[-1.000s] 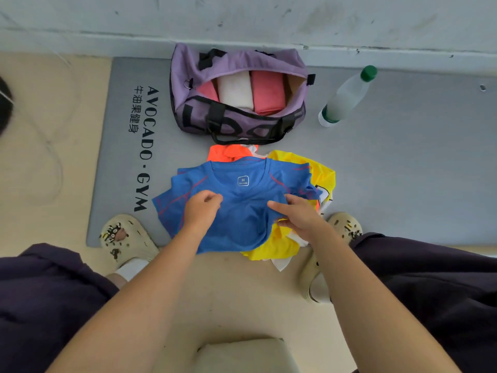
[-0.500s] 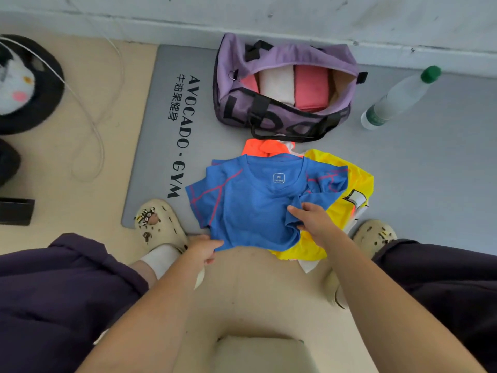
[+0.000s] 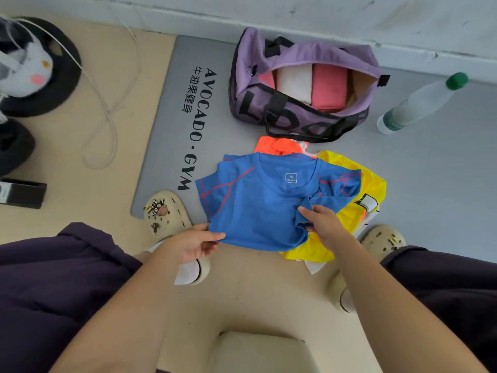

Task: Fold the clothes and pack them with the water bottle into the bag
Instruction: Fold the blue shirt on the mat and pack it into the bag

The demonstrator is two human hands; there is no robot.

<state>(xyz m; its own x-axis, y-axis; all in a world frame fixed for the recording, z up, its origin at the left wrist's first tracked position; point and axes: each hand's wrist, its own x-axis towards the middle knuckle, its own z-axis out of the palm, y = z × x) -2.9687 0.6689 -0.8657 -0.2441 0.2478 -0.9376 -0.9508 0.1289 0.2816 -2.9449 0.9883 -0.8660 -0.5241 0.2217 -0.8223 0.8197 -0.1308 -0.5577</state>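
Left hand (image 3: 192, 244): pinches blue shirt (image 3: 258, 203) hem, 7 o'clock corner.
Right hand (image 3: 322, 223): fingers grip bunched side.
Bag (image 3: 301, 122): 12 o'clock; bottle (image 3: 419, 103): 2 o'clock.
Risk: uneven pull may drag yellow garment (image 3: 368, 189) underneath.

Under me lies a beige floor (image 3: 67, 157), with a grey gym mat (image 3: 443, 184) lettered "AVOCADO · GYM" set against a scuffed white wall (image 3: 295, 12). A thin white cable (image 3: 107, 114) loops across the floor to my left, in even daylight.
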